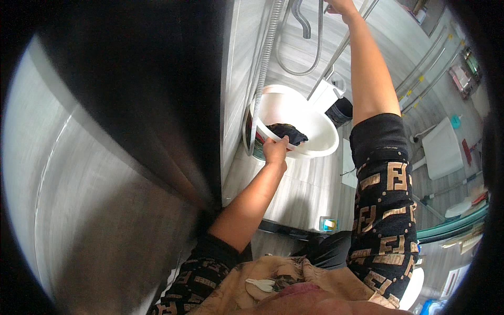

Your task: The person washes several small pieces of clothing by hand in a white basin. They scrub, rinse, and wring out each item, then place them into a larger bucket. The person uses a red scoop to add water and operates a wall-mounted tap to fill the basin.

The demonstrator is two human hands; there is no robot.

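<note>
My left hand [275,151] grips the near rim of a white plastic basin [321,136], thumb over the edge and fingers underneath. Inside the basin lies a crumpled dark cloth [289,134], close to my thumb. Part of a container with red and green colouring [258,149] shows under the basin's left side. At the top edge, my right hand [341,7] is partly cut off, its fingers curled around a small metal handle [326,8]. Beside it hang a curved metal spout [303,21] and a looped metal shower hose [301,73].
Another ribbed hose [264,51] hangs along the left tiled wall. Behind the basin stand a white plastic holder [323,96], a slim metal pole [339,51] and a black bin [342,110]. A glass panel edge [449,228] curves at right. A small packet [328,225] lies near the dark sill [281,227].
</note>
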